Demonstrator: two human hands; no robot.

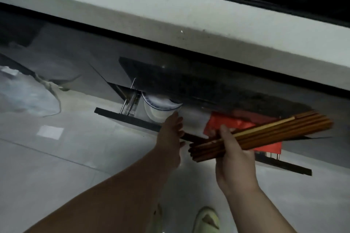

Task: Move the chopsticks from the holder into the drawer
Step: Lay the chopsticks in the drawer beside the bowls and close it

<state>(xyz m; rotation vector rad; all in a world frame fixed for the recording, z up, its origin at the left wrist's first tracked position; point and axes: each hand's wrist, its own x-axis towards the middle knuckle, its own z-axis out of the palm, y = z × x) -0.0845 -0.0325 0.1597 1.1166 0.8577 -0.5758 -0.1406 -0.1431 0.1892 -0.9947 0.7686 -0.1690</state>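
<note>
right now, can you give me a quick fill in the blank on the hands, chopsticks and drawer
1. The right hand holds a bundle of ____.
2. The drawer under the counter stands ____.
3. The left hand rests on the drawer's front ____.
4. Under the chopsticks, the sheet in the drawer is coloured ____.

Missing words: chopsticks; open; edge; red

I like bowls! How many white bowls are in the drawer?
1 shows: the white bowl sits at the drawer's left end, by the left hand. More may hide further in.
</note>
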